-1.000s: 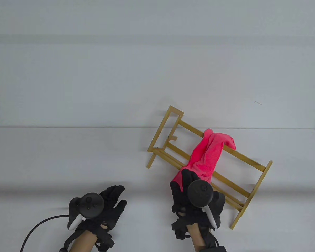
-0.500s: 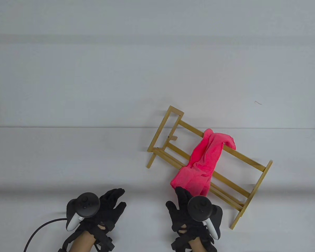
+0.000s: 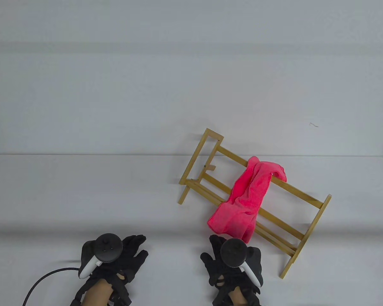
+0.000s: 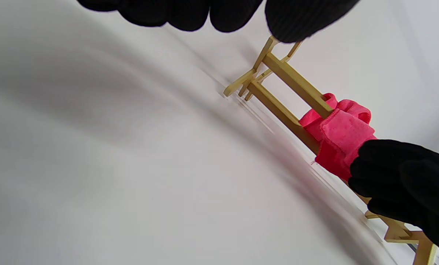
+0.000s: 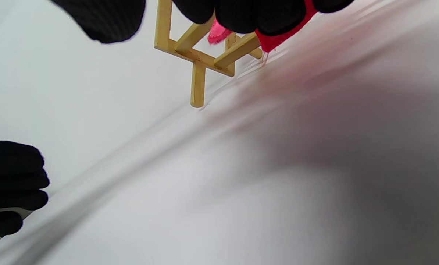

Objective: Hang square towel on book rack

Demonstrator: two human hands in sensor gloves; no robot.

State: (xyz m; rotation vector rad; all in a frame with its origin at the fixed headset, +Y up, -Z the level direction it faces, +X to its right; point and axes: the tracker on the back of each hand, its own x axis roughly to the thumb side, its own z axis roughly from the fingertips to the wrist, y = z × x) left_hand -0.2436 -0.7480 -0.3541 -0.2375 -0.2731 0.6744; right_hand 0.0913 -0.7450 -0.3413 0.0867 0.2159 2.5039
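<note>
A wooden book rack (image 3: pixel 210 149) stands at an angle on the white table, right of centre. A bright pink square towel (image 3: pixel 252 188) hangs over its top rail and drapes down across the lower rails to the front. My right hand (image 3: pixel 220 255) is open and empty on the table just in front of the towel's lower end, not touching it. My left hand (image 3: pixel 132 251) is open and empty, well to the left. The rack (image 4: pixel 289 79) and towel (image 4: pixel 339 136) also show in the left wrist view. The right wrist view shows the rack's end (image 5: pixel 197 55).
A black cable (image 3: pixel 41 280) runs from my left wrist to the bottom left edge. The table's far edge (image 3: pixel 83 155) meets a white wall. A small mark (image 3: pixel 313 124) is on the wall at the right.
My right hand has let go of the towel's lower end and drawn back toward me. The towel stays draped on the rack. My left hand shifted slightly left and back.
</note>
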